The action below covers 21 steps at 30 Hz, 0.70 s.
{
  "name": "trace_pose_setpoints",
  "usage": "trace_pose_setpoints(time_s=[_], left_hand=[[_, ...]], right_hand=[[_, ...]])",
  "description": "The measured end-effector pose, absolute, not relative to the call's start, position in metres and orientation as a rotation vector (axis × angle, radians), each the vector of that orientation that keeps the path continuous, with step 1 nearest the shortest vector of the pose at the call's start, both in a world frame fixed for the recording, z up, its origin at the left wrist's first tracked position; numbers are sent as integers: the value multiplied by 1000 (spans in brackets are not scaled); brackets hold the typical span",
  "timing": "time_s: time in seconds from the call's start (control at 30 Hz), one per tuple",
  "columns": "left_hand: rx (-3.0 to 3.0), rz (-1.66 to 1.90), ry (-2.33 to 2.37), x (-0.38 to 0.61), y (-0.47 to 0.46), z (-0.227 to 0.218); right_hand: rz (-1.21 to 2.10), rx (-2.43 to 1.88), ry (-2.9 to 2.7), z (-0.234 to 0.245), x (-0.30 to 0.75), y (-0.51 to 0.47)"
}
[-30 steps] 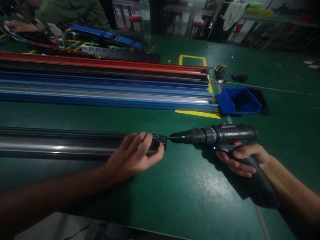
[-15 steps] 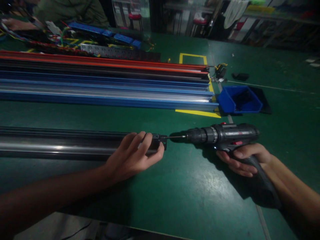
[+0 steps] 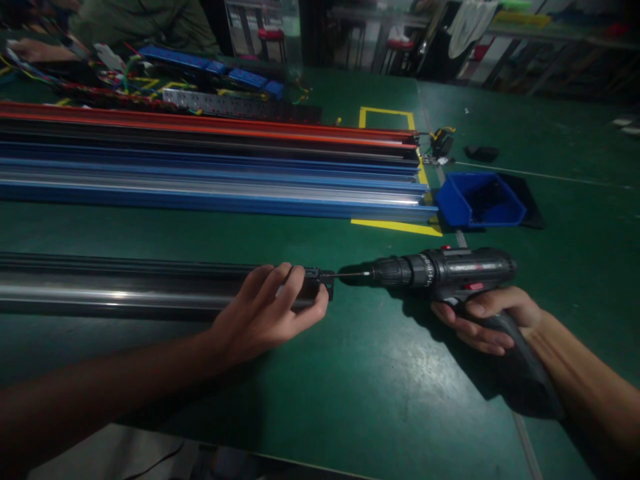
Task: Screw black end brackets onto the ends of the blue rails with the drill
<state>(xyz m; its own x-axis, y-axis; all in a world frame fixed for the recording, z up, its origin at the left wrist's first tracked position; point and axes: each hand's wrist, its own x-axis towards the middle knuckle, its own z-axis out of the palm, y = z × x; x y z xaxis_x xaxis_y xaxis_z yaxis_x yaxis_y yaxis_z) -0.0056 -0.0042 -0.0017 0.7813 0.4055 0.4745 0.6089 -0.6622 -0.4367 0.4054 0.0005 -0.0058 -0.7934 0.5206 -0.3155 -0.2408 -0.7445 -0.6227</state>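
Observation:
My left hand (image 3: 273,303) is wrapped over the right end of a long black metal profile (image 3: 115,287), thumb and fingers closed on it. A small dark end piece (image 3: 327,287) shows just past the fingertips. In my right hand (image 3: 493,320) is a black cordless drill (image 3: 455,268), lying on its side with its grip angled down to the right. The drill's long thin bit (image 3: 350,274) points left, its tip at the profile's end. Whether the tip sits in a screw is too small to tell.
Behind lie long blue profiles (image 3: 215,180) and an orange-red profile (image 3: 215,123). A blue bin (image 3: 453,200) stands at their right end, near a tape measure (image 3: 442,141). Across the green table (image 3: 350,373), a person's hand (image 3: 43,50) is among wires at the far left.
Hands, drill and profile hold almost the same positions. A small light by the drill's trigger, lit before, no longer shows.

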Motion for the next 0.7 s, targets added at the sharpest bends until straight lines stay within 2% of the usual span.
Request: trace_pose_setpoints(time_s=[0.7], left_hand=[[-2387,-458,-746,-7,-4,-1]], right_hand=[[2515,-679,-813,-4,405,1]])
